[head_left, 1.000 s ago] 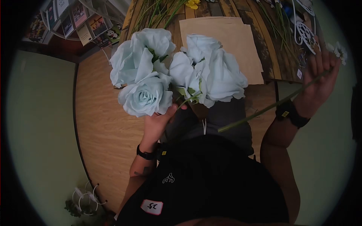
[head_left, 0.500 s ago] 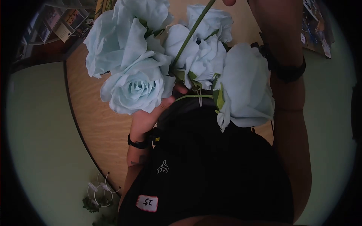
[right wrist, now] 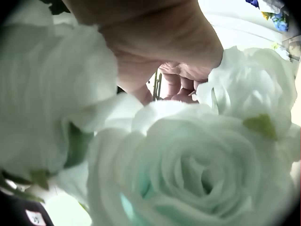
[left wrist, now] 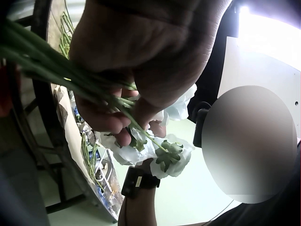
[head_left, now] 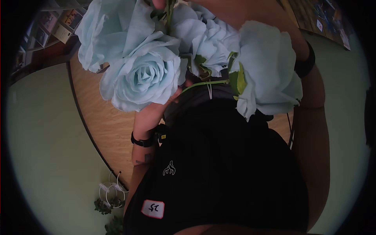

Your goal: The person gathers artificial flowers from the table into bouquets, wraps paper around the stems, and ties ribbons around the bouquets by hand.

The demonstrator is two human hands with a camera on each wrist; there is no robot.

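My left hand (head_left: pixel 150 114) grips a bundle of green stems (left wrist: pixel 61 73) below a bunch of pale blue artificial roses. One full rose (head_left: pixel 145 74) faces up over that hand, and another rose (head_left: pixel 270 68) leans out to the right on its own bent stem. My right hand (head_left: pixel 231 11) reaches across the top of the bunch, its fingers pinching a thin green stem (head_left: pixel 169 17) that stands among the blooms. In the right wrist view, roses (right wrist: pixel 202 174) cover much of the right hand's fingers. The small white flower of that stem is out of the head view.
A wooden table (head_left: pixel 291 8) with assorted craft items (head_left: pixel 331 21) stands at the far right. At the upper left is a rack of cards (head_left: pixel 70 23). Small potted plants (head_left: pixel 107 201) hang by the wall at lower left. Brown paper (left wrist: pixel 70 136) lies at the table's edge.
My right hand has swung from the right side over the bunch, bringing the stem down among the roses. The bunch has come up closer to the head, and one rose has drooped rightward.
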